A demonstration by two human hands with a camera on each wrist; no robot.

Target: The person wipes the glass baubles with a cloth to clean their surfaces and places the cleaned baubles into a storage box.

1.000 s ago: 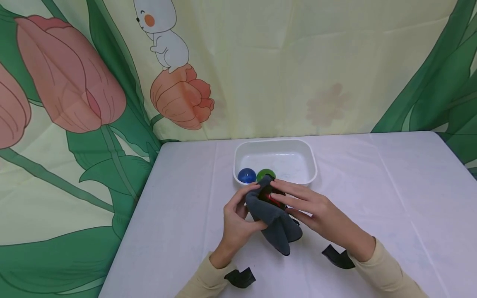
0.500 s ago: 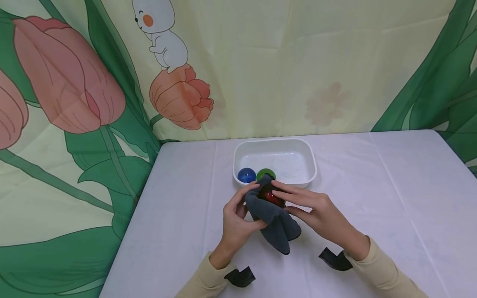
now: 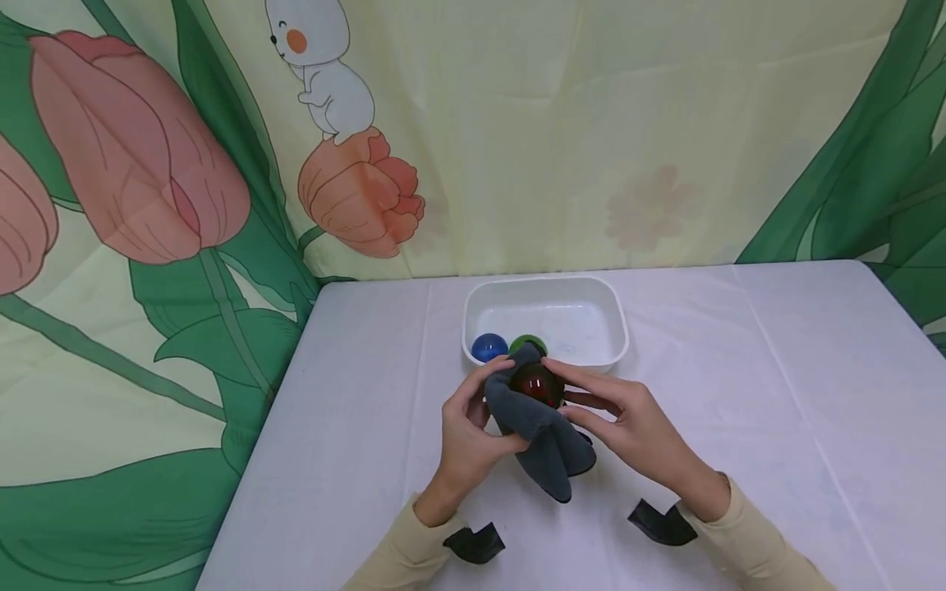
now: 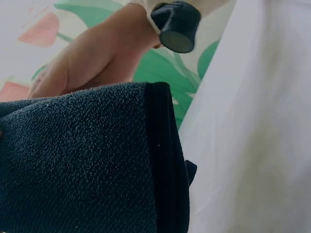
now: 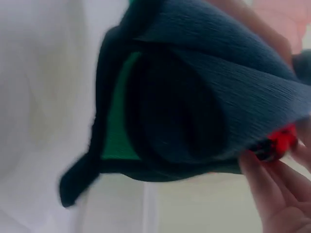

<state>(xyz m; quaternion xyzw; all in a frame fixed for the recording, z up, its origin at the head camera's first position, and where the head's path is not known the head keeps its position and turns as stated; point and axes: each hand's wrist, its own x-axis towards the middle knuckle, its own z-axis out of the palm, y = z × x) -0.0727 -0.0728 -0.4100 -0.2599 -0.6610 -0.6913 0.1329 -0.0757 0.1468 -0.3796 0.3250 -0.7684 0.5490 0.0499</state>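
A dark red, glossy ball (image 3: pixel 537 384) lies in a folded blue-grey cloth (image 3: pixel 528 414) above the table, in front of the white tray. My left hand (image 3: pixel 470 447) grips the cloth from the left, thumb at the front and fingers toward the back. At the right side of the ball, my right hand (image 3: pixel 628 419) holds it by its edge with curled fingers and thumb. The left wrist view shows the towel-like cloth (image 4: pixel 82 155) with its dark border. In the right wrist view, a red part of the ball (image 5: pixel 282 141) shows beside the fingers.
Behind the hands stands a white tray (image 3: pixel 617 332) with a blue ball (image 3: pixel 489 347) and a green ball (image 3: pixel 526 341) at its near left. A white cloth covers the table (image 3: pixel 355 410). A printed curtain (image 3: pixel 517 148) hangs behind it.
The fingers of my right hand have shifted from the ball's front toward its right edge, so more of the red ball shows. The left hand stays nearly still with the cloth.
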